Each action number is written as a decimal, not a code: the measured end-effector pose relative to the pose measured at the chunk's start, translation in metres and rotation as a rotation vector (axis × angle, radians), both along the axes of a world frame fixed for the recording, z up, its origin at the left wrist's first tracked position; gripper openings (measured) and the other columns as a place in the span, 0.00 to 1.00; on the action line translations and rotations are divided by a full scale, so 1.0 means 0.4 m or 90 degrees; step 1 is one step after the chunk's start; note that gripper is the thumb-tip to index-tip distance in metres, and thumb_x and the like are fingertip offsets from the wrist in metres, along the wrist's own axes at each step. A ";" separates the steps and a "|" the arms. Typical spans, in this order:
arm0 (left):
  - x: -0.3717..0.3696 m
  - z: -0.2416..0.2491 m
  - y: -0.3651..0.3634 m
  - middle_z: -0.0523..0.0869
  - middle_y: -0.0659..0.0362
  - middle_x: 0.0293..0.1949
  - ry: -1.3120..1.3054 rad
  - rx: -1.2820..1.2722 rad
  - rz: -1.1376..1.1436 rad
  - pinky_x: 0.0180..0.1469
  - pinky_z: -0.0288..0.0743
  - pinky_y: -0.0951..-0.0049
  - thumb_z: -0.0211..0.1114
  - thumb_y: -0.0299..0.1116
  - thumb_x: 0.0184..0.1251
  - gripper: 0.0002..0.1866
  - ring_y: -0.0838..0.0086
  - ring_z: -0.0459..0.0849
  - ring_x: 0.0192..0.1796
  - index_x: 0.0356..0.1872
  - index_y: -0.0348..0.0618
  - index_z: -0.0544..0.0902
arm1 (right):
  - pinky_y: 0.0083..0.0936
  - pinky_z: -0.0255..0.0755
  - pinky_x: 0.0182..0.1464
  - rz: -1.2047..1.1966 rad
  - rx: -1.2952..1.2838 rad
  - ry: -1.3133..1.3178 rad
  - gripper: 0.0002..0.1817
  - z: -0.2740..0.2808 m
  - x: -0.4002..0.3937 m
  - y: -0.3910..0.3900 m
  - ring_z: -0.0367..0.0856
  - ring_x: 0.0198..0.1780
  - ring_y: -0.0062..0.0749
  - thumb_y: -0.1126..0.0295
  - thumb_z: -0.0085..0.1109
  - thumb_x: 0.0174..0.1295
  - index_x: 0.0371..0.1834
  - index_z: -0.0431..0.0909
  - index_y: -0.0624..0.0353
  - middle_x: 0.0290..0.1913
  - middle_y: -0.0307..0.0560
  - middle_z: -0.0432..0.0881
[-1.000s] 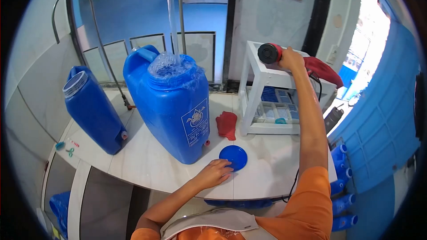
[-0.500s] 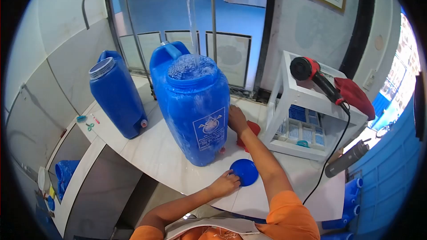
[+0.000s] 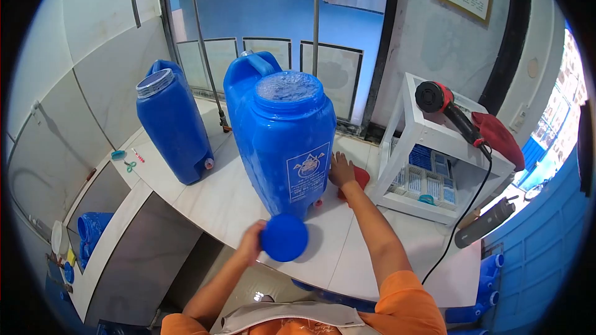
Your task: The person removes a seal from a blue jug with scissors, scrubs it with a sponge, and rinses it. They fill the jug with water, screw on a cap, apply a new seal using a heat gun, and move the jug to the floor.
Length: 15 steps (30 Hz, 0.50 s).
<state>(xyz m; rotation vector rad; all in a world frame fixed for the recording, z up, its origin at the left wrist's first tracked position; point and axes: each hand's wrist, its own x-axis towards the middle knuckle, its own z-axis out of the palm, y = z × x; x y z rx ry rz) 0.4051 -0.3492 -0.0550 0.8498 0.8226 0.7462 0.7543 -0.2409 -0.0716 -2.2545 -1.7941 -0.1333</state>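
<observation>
A large blue jug (image 3: 273,142) stands upright on the white tiled counter (image 3: 205,211), its wide mouth open and bubbly water up near the rim. My left hand (image 3: 251,243) grips a round blue lid (image 3: 284,237) by its left edge, in front of the jug's base. Beside the jug's lower right side is my right hand (image 3: 342,170), fingers spread, at a red cloth (image 3: 360,180). To the left stands a second blue jug (image 3: 171,125), uncapped.
A white shelf unit (image 3: 397,201) on the right holds small packs, with a red-and-black heat gun (image 3: 456,118) and dark red cloth (image 3: 498,139) on top. A grey bottle (image 3: 486,222) is beside it. A curved metal pipe (image 3: 197,31) rises behind the left jug.
The water stream from the spout above the jug has stopped. My left hand has lifted the lid off the counter and moved left. My right hand's fingers are now spread. The view has shifted slightly.
</observation>
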 end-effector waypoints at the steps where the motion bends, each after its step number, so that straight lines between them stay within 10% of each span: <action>1: -0.046 0.025 0.022 0.80 0.60 0.41 -0.040 -0.076 0.024 0.46 0.74 0.68 0.54 0.47 0.67 0.15 0.71 0.79 0.42 0.44 0.48 0.74 | 0.54 0.54 0.66 -0.003 -0.032 0.014 0.34 0.014 -0.003 -0.010 0.55 0.71 0.46 0.66 0.46 0.58 0.71 0.52 0.51 0.70 0.54 0.56; 6: -0.138 0.059 0.123 0.75 0.47 0.57 -0.292 -0.111 0.113 0.60 0.70 0.53 0.64 0.36 0.61 0.28 0.57 0.76 0.57 0.59 0.36 0.67 | 0.56 0.52 0.67 0.001 -0.090 0.055 0.37 0.051 -0.025 -0.029 0.52 0.72 0.49 0.65 0.50 0.57 0.72 0.49 0.49 0.72 0.56 0.51; 11: -0.011 -0.121 0.265 0.79 0.57 0.36 -0.445 -0.152 0.287 0.48 0.76 0.65 0.64 0.35 0.61 0.16 0.67 0.78 0.37 0.47 0.41 0.73 | 0.43 0.57 0.67 0.062 0.022 0.195 0.35 -0.005 0.024 0.034 0.52 0.71 0.57 0.68 0.53 0.56 0.69 0.55 0.56 0.69 0.70 0.51; 12: 0.050 -0.051 0.211 0.77 0.58 0.49 -0.231 -0.063 0.417 0.52 0.71 0.67 0.63 0.40 0.63 0.21 0.70 0.76 0.47 0.56 0.59 0.68 | 0.43 0.57 0.67 0.062 0.024 0.194 0.35 0.002 0.024 0.034 0.52 0.71 0.57 0.68 0.53 0.56 0.69 0.55 0.56 0.69 0.70 0.51; 15: 0.107 0.024 0.172 0.76 0.59 0.48 -0.166 0.097 0.356 0.49 0.71 0.67 0.55 0.49 0.67 0.23 0.70 0.76 0.46 0.57 0.49 0.67 | 0.37 0.61 0.65 0.098 0.090 0.216 0.30 0.049 0.017 0.012 0.55 0.69 0.58 0.69 0.52 0.56 0.64 0.61 0.64 0.68 0.72 0.53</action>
